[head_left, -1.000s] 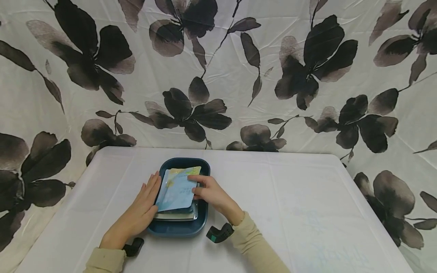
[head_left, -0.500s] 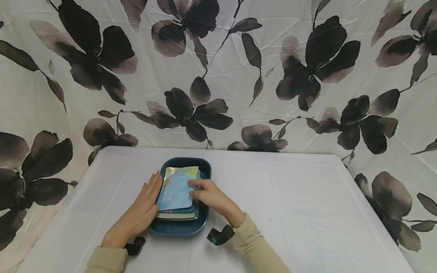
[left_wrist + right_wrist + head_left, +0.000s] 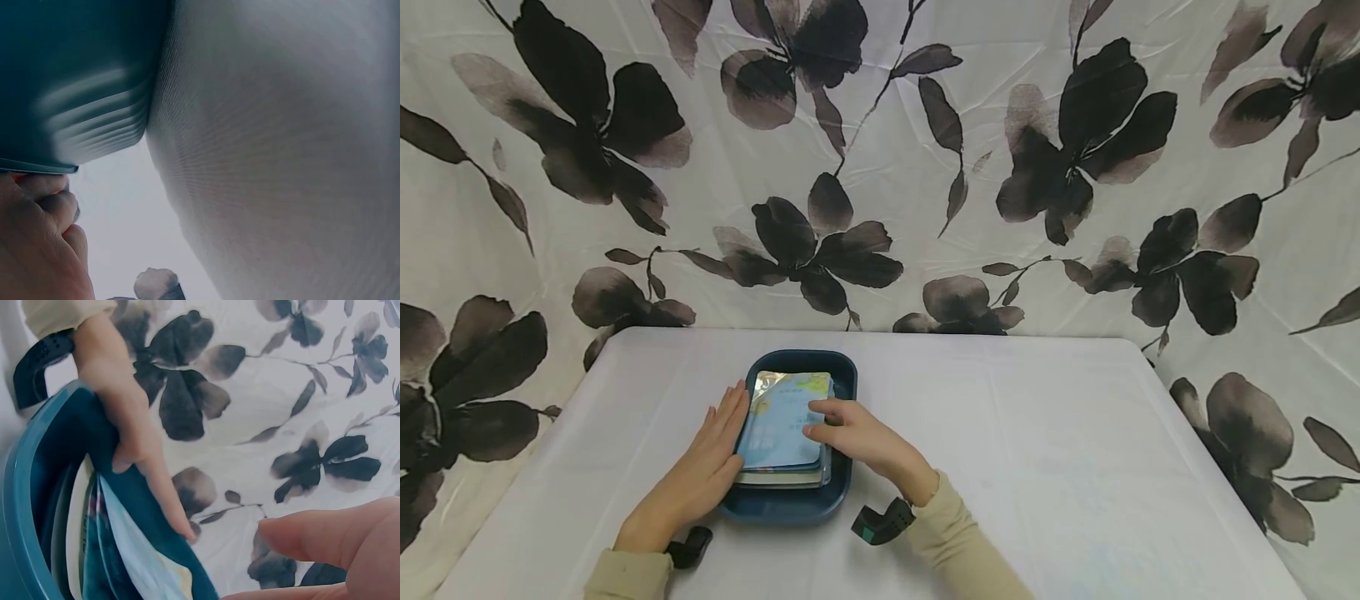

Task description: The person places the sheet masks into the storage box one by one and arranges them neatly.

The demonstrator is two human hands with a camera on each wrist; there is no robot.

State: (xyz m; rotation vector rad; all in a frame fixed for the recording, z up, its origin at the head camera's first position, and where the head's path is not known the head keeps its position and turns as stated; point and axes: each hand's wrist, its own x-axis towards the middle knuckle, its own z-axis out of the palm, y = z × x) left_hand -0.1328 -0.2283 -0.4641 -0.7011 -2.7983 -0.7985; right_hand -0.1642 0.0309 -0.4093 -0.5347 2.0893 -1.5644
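In the head view, a dark blue plastic tub [image 3: 778,507] holds a stack of books. On top is a thin light-blue book [image 3: 782,429] with yellow-green patches; pale page edges of a thicker book [image 3: 778,479] show beneath it. My left hand [image 3: 696,471] lies along the tub's left rim, fingers straight and together. The left wrist view shows the tub's ribbed outer wall [image 3: 87,119] beside that hand. Above the top book's right side is my right hand [image 3: 872,442], thumb and forefinger extended and apart, with nothing between them in the right wrist view.
A white-covered table [image 3: 1000,467] extends to the right of the tub. Behind it hangs a white cloth [image 3: 880,150] printed with dark flowers. Black wrist devices sit at the left cuff [image 3: 690,548] and right cuff [image 3: 883,522].
The top light-blue book, earlier tilted and held at its right edge by the right hand, now lies squarer on the stack. The right fingers have come off it. The left hand stays at the rim.
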